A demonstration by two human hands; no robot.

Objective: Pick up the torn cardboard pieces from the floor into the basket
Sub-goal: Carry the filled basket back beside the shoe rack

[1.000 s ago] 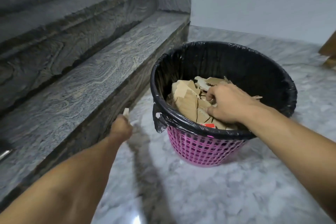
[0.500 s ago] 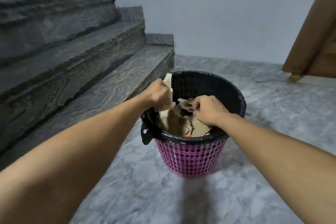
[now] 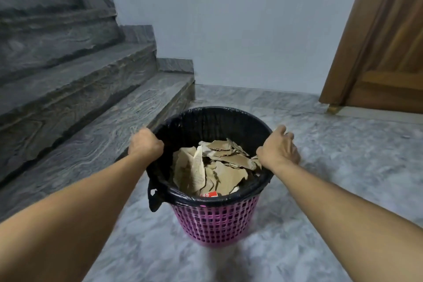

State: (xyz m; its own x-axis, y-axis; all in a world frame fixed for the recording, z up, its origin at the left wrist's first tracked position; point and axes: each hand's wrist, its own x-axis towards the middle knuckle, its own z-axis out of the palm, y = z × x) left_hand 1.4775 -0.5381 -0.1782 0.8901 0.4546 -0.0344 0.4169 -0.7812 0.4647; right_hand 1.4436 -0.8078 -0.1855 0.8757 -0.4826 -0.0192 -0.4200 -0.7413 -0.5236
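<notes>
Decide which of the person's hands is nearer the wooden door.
Right. The right hand is at the basket rim's door side; the left hand grips the stair-side rim.

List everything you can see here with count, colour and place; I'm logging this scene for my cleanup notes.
basket: one, pink lattice, standing on the floor in the middle
bag: one, black, lining the basket and folded over its rim
cardboard pieces: a pile, brown and beige, inside the basket; count unclear
red scrap: one, red with white print, at the near edge of the pile
floor: grey marble
stairs: dark grey stone, left side
wall: pale grey, behind
door: one, brown wood, far right
left hand: gripping the basket's left rim
right hand: on the basket's right rim
</notes>
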